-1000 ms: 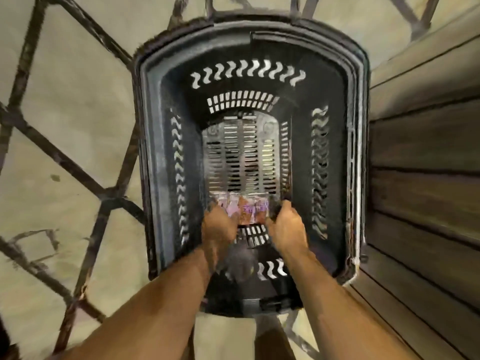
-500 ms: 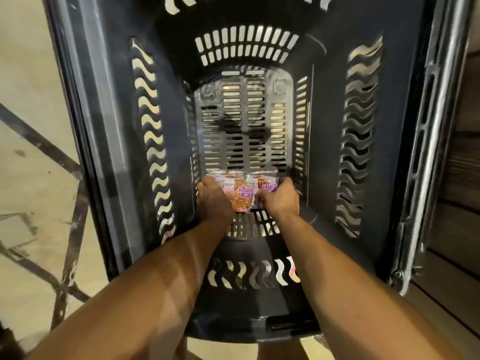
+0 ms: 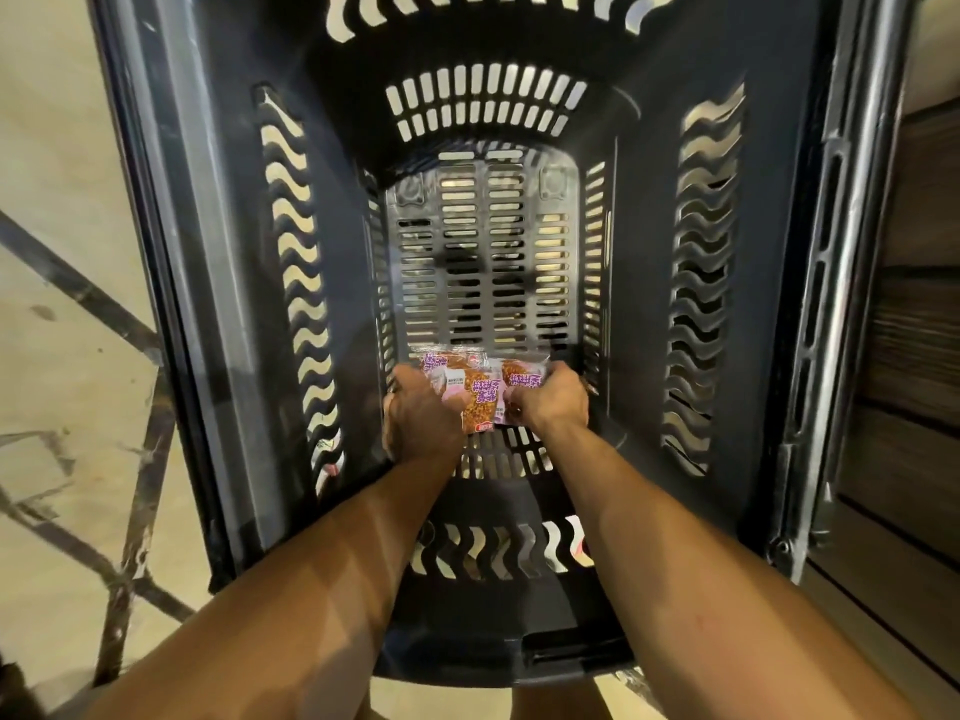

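A deep black slotted plastic basket [image 3: 223, 283] fills the view, and both my arms reach down into it. At its near bottom edge lie a few small clear snack packets [image 3: 480, 394] with orange-brown contents and pink-purple labels. My left hand [image 3: 422, 415] grips the packets from the left side. My right hand [image 3: 553, 400] grips them from the right, fingers curled over the rightmost packet. The packets sit low against the slotted floor; whether they touch it I cannot tell.
The basket stands on a beige floor [image 3: 62, 210] crossed by dark metal bars [image 3: 78, 288] on the left. Dark wooden slats [image 3: 914, 330] run along the right. A metal handle bar [image 3: 852, 252] lies along the basket's right rim.
The view has dropped much closer into the basket. Both hands stayed on the packets, bringing them down towards the near end of the basket floor.
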A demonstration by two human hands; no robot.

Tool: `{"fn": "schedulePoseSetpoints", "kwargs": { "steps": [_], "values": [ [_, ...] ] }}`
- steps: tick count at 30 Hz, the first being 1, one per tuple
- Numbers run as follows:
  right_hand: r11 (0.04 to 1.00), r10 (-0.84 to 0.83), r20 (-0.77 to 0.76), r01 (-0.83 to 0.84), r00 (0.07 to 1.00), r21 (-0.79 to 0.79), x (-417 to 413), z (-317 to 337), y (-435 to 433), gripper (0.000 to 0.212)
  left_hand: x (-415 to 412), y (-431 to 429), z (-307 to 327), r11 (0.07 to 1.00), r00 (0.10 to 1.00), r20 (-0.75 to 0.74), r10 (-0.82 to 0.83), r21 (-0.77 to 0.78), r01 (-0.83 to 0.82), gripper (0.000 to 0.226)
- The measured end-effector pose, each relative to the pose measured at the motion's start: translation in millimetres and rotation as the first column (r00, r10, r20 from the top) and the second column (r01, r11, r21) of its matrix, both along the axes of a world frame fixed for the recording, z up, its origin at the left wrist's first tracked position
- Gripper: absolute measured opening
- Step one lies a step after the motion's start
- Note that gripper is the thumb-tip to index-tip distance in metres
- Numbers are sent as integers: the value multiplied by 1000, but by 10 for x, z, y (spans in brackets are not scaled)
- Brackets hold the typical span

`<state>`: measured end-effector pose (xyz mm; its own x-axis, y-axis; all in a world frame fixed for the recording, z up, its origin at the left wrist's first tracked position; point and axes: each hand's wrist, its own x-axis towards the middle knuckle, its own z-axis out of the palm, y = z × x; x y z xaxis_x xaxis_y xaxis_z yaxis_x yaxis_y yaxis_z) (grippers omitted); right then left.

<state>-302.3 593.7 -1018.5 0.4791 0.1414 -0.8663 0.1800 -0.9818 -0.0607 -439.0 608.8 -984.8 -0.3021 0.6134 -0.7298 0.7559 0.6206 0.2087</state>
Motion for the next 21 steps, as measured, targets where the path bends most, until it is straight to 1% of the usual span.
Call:
{"fn": "schedulePoseSetpoints", "kwargs": {
  "steps": [2, 5, 9, 13, 16, 18, 20, 21],
  "values": [
    [1000, -19, 1, 19, 1000, -7, 1, -18, -5, 46, 3, -5, 34, 999, 999, 24, 25, -22, -24, 45],
    [998, -50, -3, 50, 999, 31, 22, 64, -9, 46, 5, 33, 97, 997, 998, 62, 21, -76, -17, 39],
    [993, -40, 58, 33, 998, 114, 114, 405, -7, 40, -21, 111, 417, 994, 989, 139, 57, -103, -43, 29],
    [966, -81, 58, 64, 995, 249, 258, 1084, 161, 30, -13, 244, 1096, 996, 950, 301, 88, -17, -87, 21],
    [923, -87, 25, 72, 996, 377, 334, 1780, 337, 22, 1, 478, 1738, 989, 910, 394, 128, 14, -145, 25],
    [882, -156, -41, 158, 987, 443, 375, 2242, 435, 24, -47, 676, 2201, 989, 891, 440, 115, 36, -145, 27],
    [836, -232, -142, 272, 962, 476, 374, 2758, 523, 28, -139, 861, 2704, 984, 859, 494, 133, 35, -173, 26],
    [810, -260, -189, 321, 947, 491, 374, 3020, 564, 25, -187, 952, 2977, 980, 842, 519, 148, 40, -197, 26]
  ]
}}
